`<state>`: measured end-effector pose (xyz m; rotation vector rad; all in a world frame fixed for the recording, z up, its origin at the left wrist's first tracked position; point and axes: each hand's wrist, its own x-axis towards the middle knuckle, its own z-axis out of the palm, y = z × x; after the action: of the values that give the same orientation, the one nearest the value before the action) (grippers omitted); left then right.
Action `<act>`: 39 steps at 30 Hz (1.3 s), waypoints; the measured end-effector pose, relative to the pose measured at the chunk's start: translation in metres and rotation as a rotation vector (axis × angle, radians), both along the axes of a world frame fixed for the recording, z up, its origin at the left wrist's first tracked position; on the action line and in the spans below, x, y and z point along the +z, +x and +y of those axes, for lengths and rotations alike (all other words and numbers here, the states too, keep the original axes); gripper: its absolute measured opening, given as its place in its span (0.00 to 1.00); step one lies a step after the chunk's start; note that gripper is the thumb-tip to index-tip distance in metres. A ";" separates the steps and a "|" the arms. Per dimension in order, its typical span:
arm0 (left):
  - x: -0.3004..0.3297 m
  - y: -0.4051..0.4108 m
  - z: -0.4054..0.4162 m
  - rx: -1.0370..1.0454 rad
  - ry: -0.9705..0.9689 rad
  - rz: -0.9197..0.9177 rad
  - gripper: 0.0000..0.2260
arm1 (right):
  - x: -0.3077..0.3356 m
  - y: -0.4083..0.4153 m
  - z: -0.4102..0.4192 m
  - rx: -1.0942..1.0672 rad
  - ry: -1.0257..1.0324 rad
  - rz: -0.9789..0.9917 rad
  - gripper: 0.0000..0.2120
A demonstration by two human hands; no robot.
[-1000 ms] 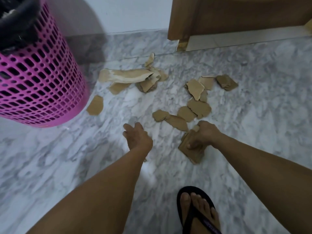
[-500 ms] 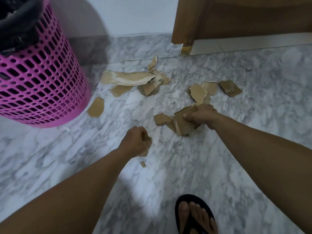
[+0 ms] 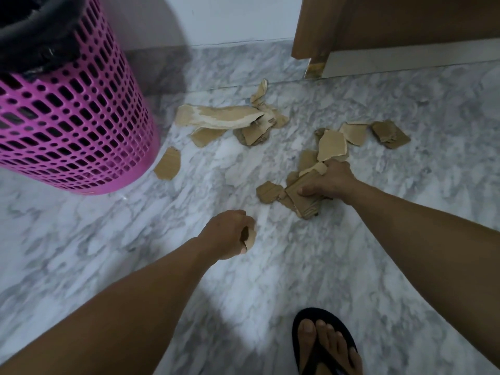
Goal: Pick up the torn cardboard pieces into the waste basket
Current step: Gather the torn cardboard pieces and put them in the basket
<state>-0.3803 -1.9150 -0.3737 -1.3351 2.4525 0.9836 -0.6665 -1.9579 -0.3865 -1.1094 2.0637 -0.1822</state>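
Gripping jagged corrugated cardboard scraps [image 3: 304,197], rt hand [image 3: 328,182].

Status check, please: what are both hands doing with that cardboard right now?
Left hand closed on small scrap. Right hand gripping stacked cardboard pieces. More pieces on floor. Pink waste basket unobstructed.

Single head view, down onto floor [image 3: 135,239]

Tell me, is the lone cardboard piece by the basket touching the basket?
Apart. The head view shows a strip of bare floor between the lone piece and the basket.
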 end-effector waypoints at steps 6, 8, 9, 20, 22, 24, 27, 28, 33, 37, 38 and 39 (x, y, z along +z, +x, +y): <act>-0.007 -0.004 -0.002 0.128 -0.024 0.065 0.08 | 0.026 0.017 0.000 -0.076 -0.017 -0.067 0.53; -0.006 -0.007 -0.011 0.224 -0.017 0.120 0.09 | 0.023 0.015 -0.003 -0.105 -0.022 -0.136 0.51; -0.005 -0.009 -0.017 0.254 -0.017 0.130 0.10 | 0.023 0.013 -0.004 -0.118 -0.024 -0.171 0.50; -0.010 -0.078 -0.068 0.386 -0.073 0.291 0.04 | 0.046 -0.041 -0.031 -0.162 -0.084 -0.249 0.34; -0.013 -0.084 -0.079 0.386 -0.063 0.282 0.06 | 0.045 -0.051 -0.039 -0.137 -0.082 -0.235 0.25; -0.014 -0.083 -0.093 0.384 -0.076 0.282 0.09 | 0.043 -0.056 -0.049 -0.075 -0.063 -0.214 0.22; -0.010 -0.073 -0.119 0.392 -0.096 0.253 0.11 | 0.038 -0.057 -0.068 0.088 -0.068 -0.095 0.28; -0.011 -0.069 -0.127 0.395 -0.097 0.226 0.10 | 0.036 -0.056 -0.073 0.156 -0.063 -0.036 0.29; -0.008 -0.060 -0.155 0.401 -0.139 0.151 0.05 | 0.034 -0.048 -0.089 0.437 -0.035 0.059 0.43; 0.001 -0.066 -0.173 0.390 -0.223 0.077 0.03 | 0.029 -0.049 -0.095 0.546 -0.001 0.100 0.37; 0.004 -0.067 -0.179 0.411 -0.234 0.054 0.04 | 0.030 -0.048 -0.095 0.553 -0.004 0.093 0.35; 0.009 -0.067 -0.185 0.439 -0.228 0.040 0.04 | 0.029 -0.048 -0.096 0.556 -0.011 0.080 0.34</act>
<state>-0.4474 -2.0998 -0.3649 -2.0079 2.4083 0.8323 -0.7146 -2.0541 -0.3571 -1.6680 1.7404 0.1282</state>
